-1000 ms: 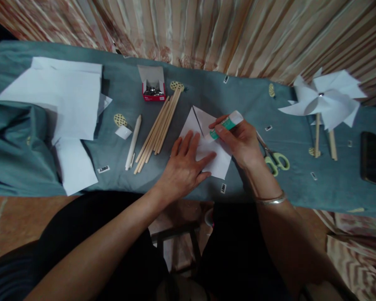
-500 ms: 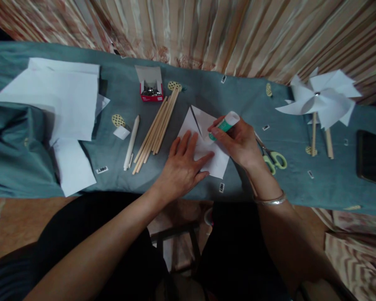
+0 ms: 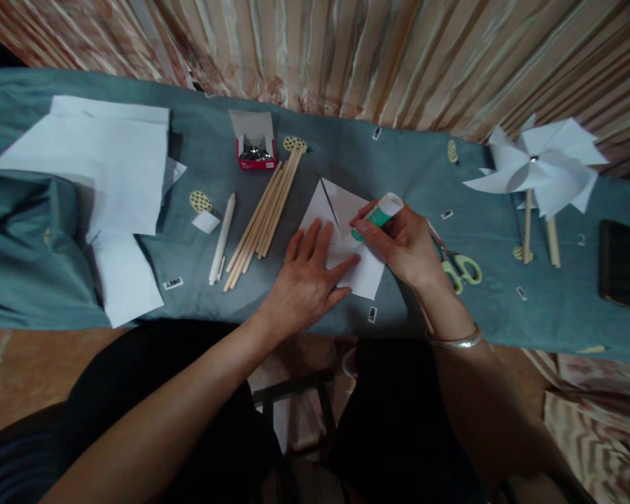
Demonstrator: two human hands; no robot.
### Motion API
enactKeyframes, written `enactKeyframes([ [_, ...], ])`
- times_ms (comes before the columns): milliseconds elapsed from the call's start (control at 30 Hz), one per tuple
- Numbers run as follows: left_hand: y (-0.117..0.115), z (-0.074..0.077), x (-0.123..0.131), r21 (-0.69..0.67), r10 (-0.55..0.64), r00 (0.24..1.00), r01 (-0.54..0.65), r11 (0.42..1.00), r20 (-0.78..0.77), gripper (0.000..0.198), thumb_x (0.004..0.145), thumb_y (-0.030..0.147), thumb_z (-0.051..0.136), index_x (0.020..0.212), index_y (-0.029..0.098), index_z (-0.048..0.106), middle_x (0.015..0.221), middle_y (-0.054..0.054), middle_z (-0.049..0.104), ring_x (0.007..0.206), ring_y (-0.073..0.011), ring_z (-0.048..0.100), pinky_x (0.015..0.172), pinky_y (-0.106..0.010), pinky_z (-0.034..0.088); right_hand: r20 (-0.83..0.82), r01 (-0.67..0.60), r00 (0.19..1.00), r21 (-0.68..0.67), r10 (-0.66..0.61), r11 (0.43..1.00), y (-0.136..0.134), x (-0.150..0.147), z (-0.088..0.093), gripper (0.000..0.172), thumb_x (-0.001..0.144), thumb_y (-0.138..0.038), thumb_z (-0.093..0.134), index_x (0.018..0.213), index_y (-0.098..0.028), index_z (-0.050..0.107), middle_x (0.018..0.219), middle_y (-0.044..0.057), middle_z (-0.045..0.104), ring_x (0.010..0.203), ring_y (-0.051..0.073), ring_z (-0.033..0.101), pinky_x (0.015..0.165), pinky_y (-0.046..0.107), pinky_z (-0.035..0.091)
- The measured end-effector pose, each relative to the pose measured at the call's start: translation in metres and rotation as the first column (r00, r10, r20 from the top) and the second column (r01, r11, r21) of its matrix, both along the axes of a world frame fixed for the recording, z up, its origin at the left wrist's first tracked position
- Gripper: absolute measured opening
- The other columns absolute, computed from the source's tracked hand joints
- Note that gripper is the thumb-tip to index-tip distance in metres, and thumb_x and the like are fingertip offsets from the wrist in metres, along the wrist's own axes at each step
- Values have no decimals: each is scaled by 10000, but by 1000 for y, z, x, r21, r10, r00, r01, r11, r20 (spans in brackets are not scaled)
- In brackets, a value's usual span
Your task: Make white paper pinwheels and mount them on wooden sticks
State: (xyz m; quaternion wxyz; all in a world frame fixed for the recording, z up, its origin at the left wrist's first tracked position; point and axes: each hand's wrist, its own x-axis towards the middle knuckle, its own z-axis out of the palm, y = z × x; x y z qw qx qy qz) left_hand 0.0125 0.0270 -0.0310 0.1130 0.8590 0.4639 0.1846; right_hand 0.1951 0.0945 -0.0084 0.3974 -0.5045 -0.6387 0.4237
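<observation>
My left hand (image 3: 307, 276) lies flat with fingers spread on a white square of paper (image 3: 367, 276) that has a folded flap, on the teal cloth (image 3: 346, 154). My right hand (image 3: 407, 245) grips a green and white glue stick (image 3: 381, 212), tilted, with its lower tip pressed on the paper near the middle. A silver bangle (image 3: 454, 341) sits on my right wrist.
A bundle of wooden sticks (image 3: 265, 213), a white tool (image 3: 223, 238) and a glue cap (image 3: 206, 221) lie to the left. A red box of pins (image 3: 255, 150) stands behind them. White sheets (image 3: 99, 168) lie far left. Green scissors (image 3: 459, 266), finished pinwheels (image 3: 543, 168) and a phone (image 3: 619, 262) lie right.
The glue stick's top has shifted slightly while its tip stays on the paper. My left hand has stayed flat on the sheet.
</observation>
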Motion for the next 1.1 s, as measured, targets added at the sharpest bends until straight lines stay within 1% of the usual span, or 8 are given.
enactKeyframes([
  [300,0,4,0,-14,0,1000,0,1000,-8,510,893,494,604,1359,293,559,1615,-143,271,1488,-416,205,1140,-644,254,-5,-28,1000,-12,27,1000,-3,-3,-1,353,768,-515,749,920,-215,640,822,15,711,717,175,656,670,328,536],
  [467,0,5,0,-23,-2,1000,1,1000,-11,521,883,477,627,1360,279,562,1607,-165,279,1481,-432,217,1140,-646,251,9,-49,999,-5,49,999,-5,-5,0,298,801,-485,730,911,-229,626,817,16,686,715,172,632,672,335,517],
  [600,0,5,1,-25,3,1000,-4,1000,-17,522,880,484,629,1358,286,565,1613,-161,269,1482,-433,213,1146,-644,240,16,-47,999,6,47,999,-6,-7,2,262,806,-473,725,899,-249,626,803,3,668,710,180,623,670,350,508],
  [700,0,4,1,-27,3,1000,-4,1000,-20,527,876,482,635,1362,290,562,1613,-161,268,1481,-435,213,1149,-639,237,29,-61,998,12,61,998,-7,-8,4,264,794,-469,735,897,-250,629,800,3,667,710,186,623,663,353,507],
  [900,0,2,1,-15,3,1000,-4,1000,-15,524,894,500,600,1373,294,547,1629,-135,239,1493,-414,191,1158,-635,226,28,-56,998,31,55,998,-9,-11,6,312,784,-513,733,897,-242,626,834,8,691,748,189,642,705,355,542],
  [1100,0,2,1,-20,0,1000,0,1000,-15,535,890,492,610,1380,290,541,1624,-144,247,1489,-427,191,1157,-640,223,31,-58,998,30,57,998,-10,-16,6,319,786,-515,731,900,-238,623,838,10,692,747,189,647,706,353,537],
])
